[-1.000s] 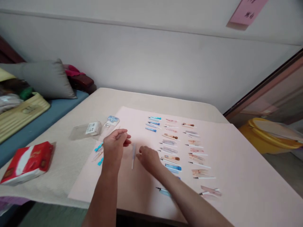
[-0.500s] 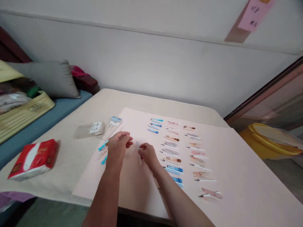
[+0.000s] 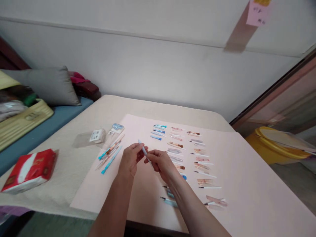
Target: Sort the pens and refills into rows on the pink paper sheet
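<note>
Between my two hands is a slim pale pen (image 3: 143, 148), tilted with its upper end toward the far left. The fingers of my left hand (image 3: 130, 158) close around its upper part. Lower down, my right hand (image 3: 159, 160) pinches it between thumb and fingers. To the left of my left hand lie several blue, brown and pale pens, among them a blue-ended pen (image 3: 111, 160). Pen parts and white refills are laid out in rows on the right, including a brown pen piece (image 3: 175, 144); my right forearm hides some of them.
A pink sheet (image 3: 237, 171) covers much of the clothed table. Left of it are a clear plastic case (image 3: 81, 140), a flat clear package (image 3: 118, 126) and a red tissue pack (image 3: 31, 169). A yellow bin (image 3: 261, 148) stands off the right edge.
My left hand has moved right and taken hold of the pen's upper part, which only my right hand held before. The view has shifted slightly.
</note>
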The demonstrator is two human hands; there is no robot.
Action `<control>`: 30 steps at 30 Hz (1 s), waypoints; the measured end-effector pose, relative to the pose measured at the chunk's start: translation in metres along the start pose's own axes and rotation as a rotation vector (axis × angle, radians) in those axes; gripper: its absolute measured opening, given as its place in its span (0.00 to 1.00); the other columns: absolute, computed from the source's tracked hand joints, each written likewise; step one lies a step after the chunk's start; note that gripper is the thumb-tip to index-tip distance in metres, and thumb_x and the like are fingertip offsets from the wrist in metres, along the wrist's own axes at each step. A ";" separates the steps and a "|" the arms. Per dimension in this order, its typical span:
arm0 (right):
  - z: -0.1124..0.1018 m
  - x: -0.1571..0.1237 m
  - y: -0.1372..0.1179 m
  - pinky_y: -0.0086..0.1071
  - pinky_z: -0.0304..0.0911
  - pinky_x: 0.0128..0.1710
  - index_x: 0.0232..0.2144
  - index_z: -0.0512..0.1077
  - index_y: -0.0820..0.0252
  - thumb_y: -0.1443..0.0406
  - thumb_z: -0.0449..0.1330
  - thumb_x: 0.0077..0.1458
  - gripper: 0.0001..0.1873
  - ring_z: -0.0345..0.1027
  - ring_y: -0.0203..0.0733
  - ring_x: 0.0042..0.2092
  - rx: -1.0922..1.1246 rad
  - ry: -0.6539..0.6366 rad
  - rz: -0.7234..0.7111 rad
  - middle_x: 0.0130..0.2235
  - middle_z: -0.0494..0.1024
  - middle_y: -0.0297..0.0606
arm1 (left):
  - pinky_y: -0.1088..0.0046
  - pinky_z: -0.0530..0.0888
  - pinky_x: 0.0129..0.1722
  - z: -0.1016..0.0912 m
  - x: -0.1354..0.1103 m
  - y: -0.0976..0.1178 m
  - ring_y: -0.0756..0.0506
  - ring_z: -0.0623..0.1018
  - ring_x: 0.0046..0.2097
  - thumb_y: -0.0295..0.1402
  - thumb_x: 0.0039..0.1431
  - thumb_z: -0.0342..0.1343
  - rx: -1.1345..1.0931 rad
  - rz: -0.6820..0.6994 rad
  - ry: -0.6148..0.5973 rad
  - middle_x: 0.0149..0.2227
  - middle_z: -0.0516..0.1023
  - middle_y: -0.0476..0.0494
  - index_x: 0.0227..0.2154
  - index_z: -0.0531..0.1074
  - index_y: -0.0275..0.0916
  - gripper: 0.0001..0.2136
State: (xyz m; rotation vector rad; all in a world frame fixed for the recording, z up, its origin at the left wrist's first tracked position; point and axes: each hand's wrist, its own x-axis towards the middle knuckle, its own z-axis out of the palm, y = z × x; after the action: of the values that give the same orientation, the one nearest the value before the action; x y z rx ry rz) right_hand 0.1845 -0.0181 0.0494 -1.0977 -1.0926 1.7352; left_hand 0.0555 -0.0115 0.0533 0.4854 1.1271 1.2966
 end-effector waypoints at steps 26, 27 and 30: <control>0.003 -0.022 0.004 0.25 0.47 0.16 0.38 0.74 0.61 0.68 0.57 0.43 0.15 0.49 0.27 0.16 -0.241 -0.041 -0.012 0.19 0.71 0.29 | 0.78 0.75 0.26 -0.016 0.007 0.014 0.49 0.78 0.30 0.25 0.49 0.58 -0.284 0.064 0.184 0.27 0.76 0.42 0.27 0.70 0.33 0.02; 0.002 -0.023 0.004 0.24 0.47 0.16 0.37 0.74 0.61 0.68 0.57 0.44 0.15 0.49 0.27 0.16 -0.246 -0.040 -0.019 0.19 0.71 0.29 | 0.77 0.75 0.26 -0.017 0.007 0.015 0.49 0.78 0.30 0.25 0.49 0.58 -0.299 0.059 0.193 0.27 0.76 0.43 0.26 0.70 0.33 0.02; 0.001 -0.023 0.004 0.24 0.47 0.16 0.38 0.74 0.60 0.68 0.57 0.44 0.16 0.49 0.27 0.16 -0.250 -0.041 -0.040 0.20 0.71 0.29 | 0.77 0.75 0.26 -0.017 0.007 0.016 0.49 0.78 0.30 0.24 0.50 0.57 -0.311 0.033 0.190 0.27 0.76 0.42 0.26 0.71 0.33 0.01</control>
State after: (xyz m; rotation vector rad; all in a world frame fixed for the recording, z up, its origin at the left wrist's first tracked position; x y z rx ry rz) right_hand 0.1904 -0.0403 0.0515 -1.1861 -1.3761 1.6275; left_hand 0.0326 -0.0055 0.0564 0.1533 1.0497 1.5395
